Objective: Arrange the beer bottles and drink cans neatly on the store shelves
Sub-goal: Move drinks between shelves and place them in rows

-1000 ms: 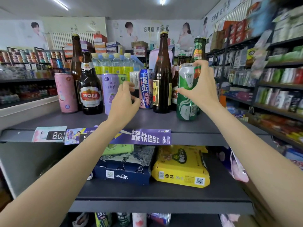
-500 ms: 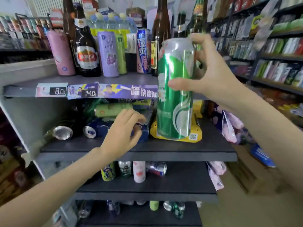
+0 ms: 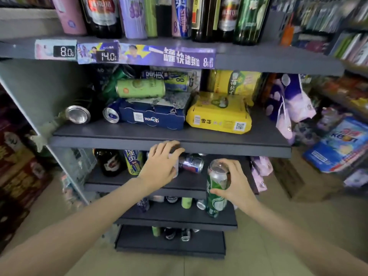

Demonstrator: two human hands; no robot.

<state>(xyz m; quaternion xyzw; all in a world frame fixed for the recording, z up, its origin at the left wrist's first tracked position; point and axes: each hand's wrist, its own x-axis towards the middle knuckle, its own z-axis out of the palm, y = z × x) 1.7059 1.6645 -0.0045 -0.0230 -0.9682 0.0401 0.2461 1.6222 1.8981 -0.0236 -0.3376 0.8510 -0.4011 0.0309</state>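
R hand [image 3: 236, 183] is gripping green can [image 3: 216, 193], now lowered from top shelf level to just in front of third shelf [image 3: 229, 182], near right. L hand [image 3: 161, 166], fingers curled, is reaching in at a pale can [image 3: 175, 165]; grasp cannot be confirmed. Beyond, silver can [image 3: 191, 163] is lying on its side. Further up, middle shelf [image 3: 159, 143] is holding toppled cans. Can is being re-shelved lower; tidying incomplete.

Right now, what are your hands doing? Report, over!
Right hand grips green beer can, upright, before the third shelf. Left hand curls round a pale can there, mostly hidden. Blue-silver can lies on its side between them.
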